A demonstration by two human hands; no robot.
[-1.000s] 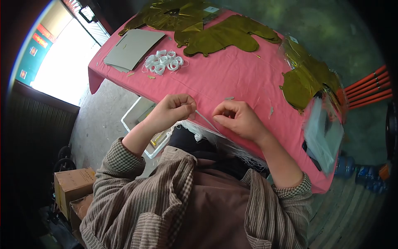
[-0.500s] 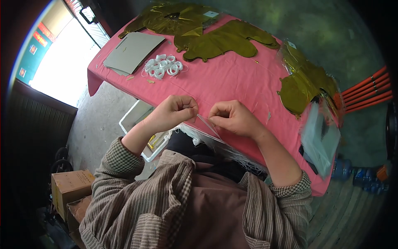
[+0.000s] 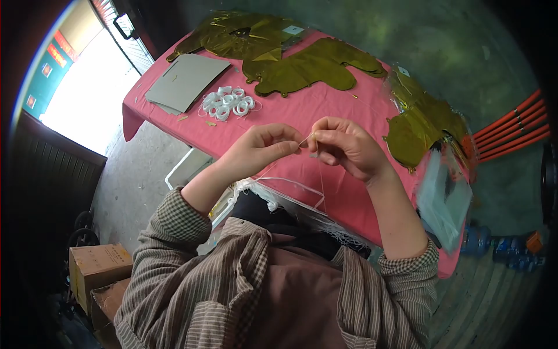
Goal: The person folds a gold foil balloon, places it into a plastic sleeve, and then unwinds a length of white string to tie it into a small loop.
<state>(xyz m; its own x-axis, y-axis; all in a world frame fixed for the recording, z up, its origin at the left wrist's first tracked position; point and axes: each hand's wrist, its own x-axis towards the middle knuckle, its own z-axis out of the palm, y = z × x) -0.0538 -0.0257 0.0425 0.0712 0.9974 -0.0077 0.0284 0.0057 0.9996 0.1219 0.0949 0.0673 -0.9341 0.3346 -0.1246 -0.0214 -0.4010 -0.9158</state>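
Note:
My left hand (image 3: pixel 264 150) and my right hand (image 3: pixel 351 148) are raised over the near part of the pink-covered table (image 3: pixel 279 125). A thin white ribbon (image 3: pixel 293 182) runs between them, pinched at the fingertips of both. Its slack drops in a loop below the hands, toward the table's front edge. Behind my left hand lies a cluster of small white ribbon coils (image 3: pixel 226 103). Farther back rest flat gold foil balloons (image 3: pixel 314 67), some of them in clear plastic.
Grey card sheets (image 3: pixel 189 81) are stacked at the table's left. More gold foil (image 3: pixel 418 116) and a stack of clear plastic bags (image 3: pixel 444 200) lie at the right end. A white bin (image 3: pixel 189 166) stands under the front edge, and cardboard boxes (image 3: pixel 99 262) sit lower left.
Both hands have shifted slightly to the right, and the right one has turned, showing more of its fingers. The ribbon's slack now hangs in a wider loop below.

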